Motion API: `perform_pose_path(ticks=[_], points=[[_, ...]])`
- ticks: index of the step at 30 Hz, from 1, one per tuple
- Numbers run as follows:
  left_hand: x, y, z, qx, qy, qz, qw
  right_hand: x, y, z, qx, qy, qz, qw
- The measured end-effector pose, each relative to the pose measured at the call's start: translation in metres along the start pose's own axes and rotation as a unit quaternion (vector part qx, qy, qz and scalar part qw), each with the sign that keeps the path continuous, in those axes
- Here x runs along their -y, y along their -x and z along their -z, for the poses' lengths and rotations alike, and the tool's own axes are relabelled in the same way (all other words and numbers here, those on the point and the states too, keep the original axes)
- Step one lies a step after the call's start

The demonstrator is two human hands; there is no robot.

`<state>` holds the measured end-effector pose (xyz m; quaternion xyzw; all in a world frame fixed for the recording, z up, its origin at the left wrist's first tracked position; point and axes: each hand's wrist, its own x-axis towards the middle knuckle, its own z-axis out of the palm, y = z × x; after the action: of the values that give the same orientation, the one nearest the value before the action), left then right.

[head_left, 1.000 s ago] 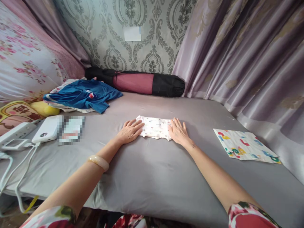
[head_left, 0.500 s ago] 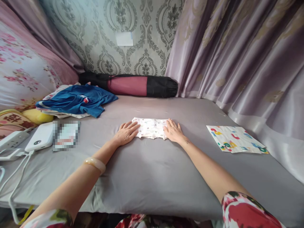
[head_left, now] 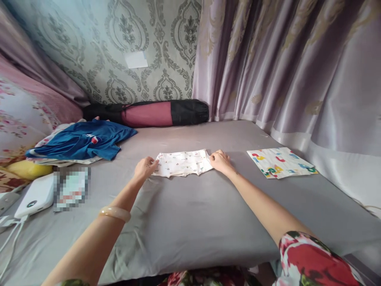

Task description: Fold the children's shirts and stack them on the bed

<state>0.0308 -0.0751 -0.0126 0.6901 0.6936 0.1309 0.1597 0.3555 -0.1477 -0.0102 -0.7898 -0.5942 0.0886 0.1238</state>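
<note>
Pinches both ends now, rather than pressing flat on them as half a second ago: holds the folded white cloth with small coloured prints (head_left: 183,163) by its left edge in the left hand (head_left: 145,167) and its right edge in the right hand (head_left: 220,161). Lies flat between, on the grey-sheeted bed (head_left: 190,218). Seems at the step of taking hold; probably calls next for an even grip. Resembles Pepsi's, the round logo (head_left: 94,140) on the crumpled blue fabric shirt (head_left: 67,141), with lettering too creased to read.
</note>
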Motion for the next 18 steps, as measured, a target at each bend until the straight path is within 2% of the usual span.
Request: perform_pose_path(ticks=[3,6,9,12,16,18], points=[[-0.008,-0.005,0.003,0.047,-0.010,0.043,0.998,0.011,0.001,-0.003,0.002,0.006,-0.002,1.000],[-0.016,-0.008,0.006,0.053,0.024,0.072,0.996,0.021,-0.003,-0.004,0.020,-0.007,-0.022,1.000],[-0.020,-0.010,0.009,0.043,0.063,0.065,0.995,0.029,-0.004,0.000,0.007,-0.012,-0.036,0.999],[-0.019,-0.016,0.009,0.047,0.082,0.053,0.994,0.037,0.000,0.007,-0.023,0.009,-0.020,0.999],[-0.015,-0.023,0.010,0.072,0.116,0.056,0.989,0.048,0.003,0.014,-0.006,0.028,-0.007,1.000],[-0.016,-0.024,0.012,0.055,0.139,0.050,0.987,0.050,0.002,0.016,0.007,0.019,-0.004,1.000]])
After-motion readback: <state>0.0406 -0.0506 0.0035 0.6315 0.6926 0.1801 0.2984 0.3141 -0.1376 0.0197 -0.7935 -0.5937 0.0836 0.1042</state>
